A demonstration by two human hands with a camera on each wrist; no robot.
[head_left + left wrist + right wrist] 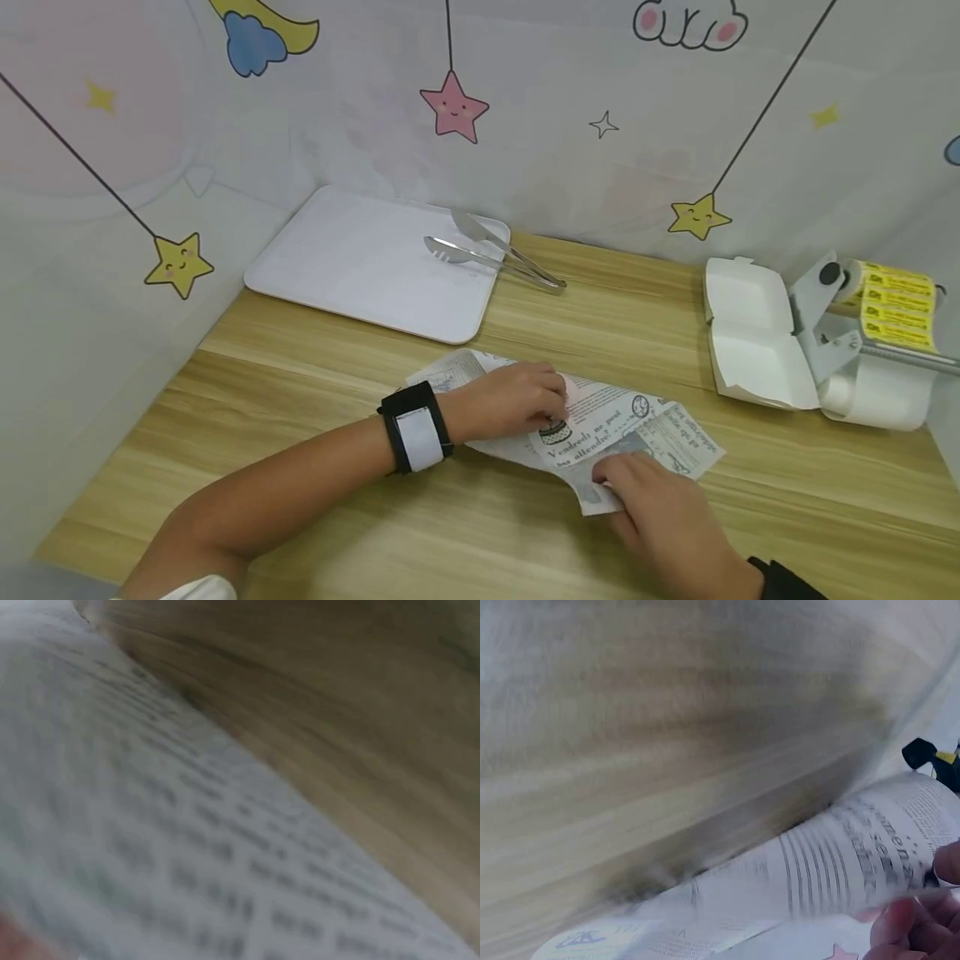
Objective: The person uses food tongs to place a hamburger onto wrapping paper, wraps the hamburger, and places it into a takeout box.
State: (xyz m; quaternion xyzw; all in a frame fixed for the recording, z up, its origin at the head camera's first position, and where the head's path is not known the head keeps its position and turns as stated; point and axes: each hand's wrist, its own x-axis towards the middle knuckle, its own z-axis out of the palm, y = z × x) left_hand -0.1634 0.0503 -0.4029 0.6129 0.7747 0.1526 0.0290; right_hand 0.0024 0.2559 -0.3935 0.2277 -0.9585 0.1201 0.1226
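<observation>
Got one newsprint-style sheet (607, 414) on the table (420, 542), right hand (666, 518) pinching its near edge, left hand (508, 404) curled on top, can't tell if it's gripping. One pair of tongs (517, 272) overhangs one white tray (360, 258).

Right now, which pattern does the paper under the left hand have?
The paper has newspaper-like print: dark text and drawings on white, best seen in the head view.
</observation>
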